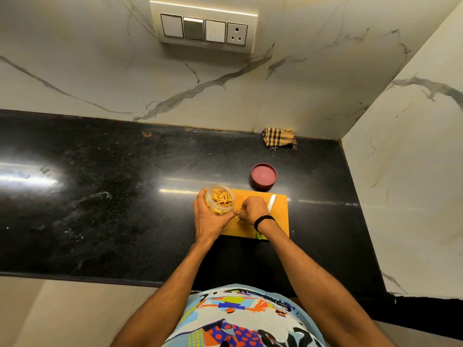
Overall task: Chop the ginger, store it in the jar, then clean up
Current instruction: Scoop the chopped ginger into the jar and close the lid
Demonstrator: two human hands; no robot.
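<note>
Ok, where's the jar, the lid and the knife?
jar (220, 200), head view, middle of its clear body.
lid (263, 175), head view, middle of its pink inner face.
knife (272, 203), head view, middle of the bare blade.

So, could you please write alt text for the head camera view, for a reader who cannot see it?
A left hand grips a clear jar of chopped ginger at a cutting board's edge while the right hand pinches more strips beside it. A knife lies on the board.
</note>
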